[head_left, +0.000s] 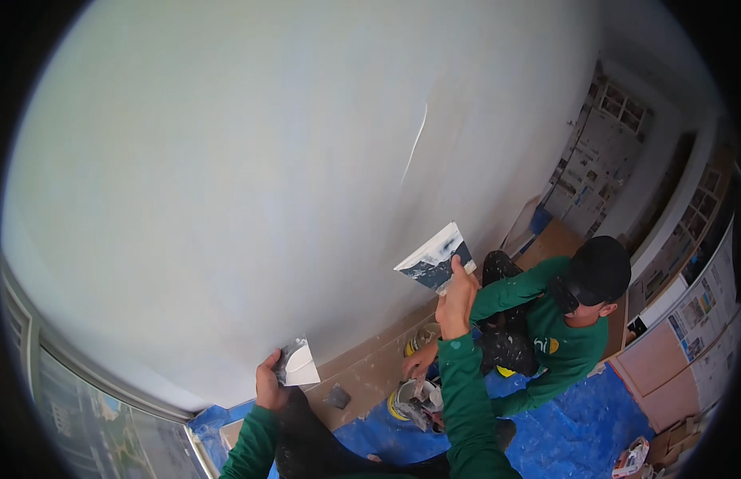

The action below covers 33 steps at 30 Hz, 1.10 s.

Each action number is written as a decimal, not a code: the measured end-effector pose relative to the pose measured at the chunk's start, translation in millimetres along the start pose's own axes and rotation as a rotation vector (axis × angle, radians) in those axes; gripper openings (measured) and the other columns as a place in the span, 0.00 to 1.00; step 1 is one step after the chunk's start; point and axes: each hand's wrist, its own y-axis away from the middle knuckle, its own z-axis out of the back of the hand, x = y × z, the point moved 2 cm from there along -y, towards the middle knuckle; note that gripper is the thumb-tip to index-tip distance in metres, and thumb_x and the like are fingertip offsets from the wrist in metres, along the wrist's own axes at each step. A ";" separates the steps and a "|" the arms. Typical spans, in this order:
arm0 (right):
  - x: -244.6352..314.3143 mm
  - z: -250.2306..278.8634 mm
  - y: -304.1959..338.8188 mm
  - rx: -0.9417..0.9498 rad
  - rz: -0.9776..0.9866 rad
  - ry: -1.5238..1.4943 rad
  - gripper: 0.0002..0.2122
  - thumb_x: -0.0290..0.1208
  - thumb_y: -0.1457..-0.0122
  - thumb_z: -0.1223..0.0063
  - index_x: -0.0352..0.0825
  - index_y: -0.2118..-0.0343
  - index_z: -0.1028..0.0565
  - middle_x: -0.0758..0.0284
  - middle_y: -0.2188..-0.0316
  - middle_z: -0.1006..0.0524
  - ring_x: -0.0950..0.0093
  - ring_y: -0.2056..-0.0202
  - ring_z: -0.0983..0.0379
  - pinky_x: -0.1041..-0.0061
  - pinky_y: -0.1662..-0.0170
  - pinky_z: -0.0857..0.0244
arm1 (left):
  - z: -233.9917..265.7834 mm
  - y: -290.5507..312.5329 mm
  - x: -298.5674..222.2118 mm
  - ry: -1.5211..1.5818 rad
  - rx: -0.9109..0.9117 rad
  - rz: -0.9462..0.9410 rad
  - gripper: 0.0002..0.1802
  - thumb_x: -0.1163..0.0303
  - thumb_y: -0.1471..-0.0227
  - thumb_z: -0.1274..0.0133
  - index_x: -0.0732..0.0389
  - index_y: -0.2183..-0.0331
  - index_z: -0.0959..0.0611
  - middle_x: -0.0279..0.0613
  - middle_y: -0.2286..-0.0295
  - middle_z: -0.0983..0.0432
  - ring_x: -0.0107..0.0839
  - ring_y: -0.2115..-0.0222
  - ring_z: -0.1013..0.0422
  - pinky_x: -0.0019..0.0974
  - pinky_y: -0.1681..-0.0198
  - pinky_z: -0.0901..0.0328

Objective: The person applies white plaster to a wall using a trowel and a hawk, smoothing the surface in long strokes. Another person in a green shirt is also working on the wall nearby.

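My left hand (pixel 269 385) grips a flat square putty scraper (pixel 300 363), partly coated with white putty, low beside the wall. Raised higher and to the right, my right hand (pixel 458 302) is closed on a wide dark putty scraper (pixel 431 262) with white putty along its upper edge. The thumb lies across its face. In front of both hands rises a pale plastered wall (pixel 227 176). A thin curved white line of putty (pixel 416 144) runs down it, above the right-hand scraper. Whether either scraper touches the wall, I cannot tell.
A co-worker (pixel 558 343) in a green top and black cap sits close by on the right, one hand near a putty bucket (pixel 402 407). Blue sheeting (pixel 562 423) covers the floor. A window (pixel 107 415) is at lower left, a papered cabinet (pixel 690 335) at right.
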 end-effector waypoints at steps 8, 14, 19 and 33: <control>41.0 -10.8 122.1 0.054 0.139 0.015 0.15 0.32 0.36 0.48 0.29 0.51 0.28 0.65 0.53 0.25 0.75 0.54 0.29 0.73 0.48 0.38 | -197.1 0.8 -15.9 -0.018 0.168 -0.086 0.13 0.65 0.41 0.52 0.66 0.64 0.21 0.40 0.67 0.22 0.31 0.67 0.27 0.34 0.60 0.34; 27.5 -3.9 127.2 0.187 0.201 -0.122 0.13 0.33 0.36 0.50 0.33 0.51 0.28 0.67 0.53 0.25 0.72 0.51 0.30 0.67 0.44 0.38 | -237.9 3.4 23.9 -0.152 0.037 -0.181 0.14 0.65 0.41 0.51 0.69 0.64 0.21 0.39 0.69 0.24 0.27 0.69 0.29 0.33 0.64 0.35; 12.2 16.4 125.5 0.378 0.385 0.598 0.16 0.32 0.34 0.54 0.33 0.45 0.30 0.62 0.47 0.30 0.68 0.49 0.31 0.67 0.43 0.39 | -236.9 6.1 26.1 -0.262 0.093 -0.341 0.15 0.65 0.40 0.50 0.70 0.66 0.21 0.38 0.72 0.24 0.24 0.72 0.31 0.30 0.66 0.37; 1.6 35.8 122.5 0.756 0.838 1.348 0.32 0.12 0.58 0.54 0.42 0.46 0.28 0.59 0.45 0.34 0.49 0.42 0.41 0.53 0.45 0.42 | -204.6 -18.3 38.5 -0.589 0.133 -0.618 0.18 0.61 0.39 0.51 0.66 0.73 0.19 0.28 0.79 0.31 0.17 0.78 0.43 0.25 0.75 0.45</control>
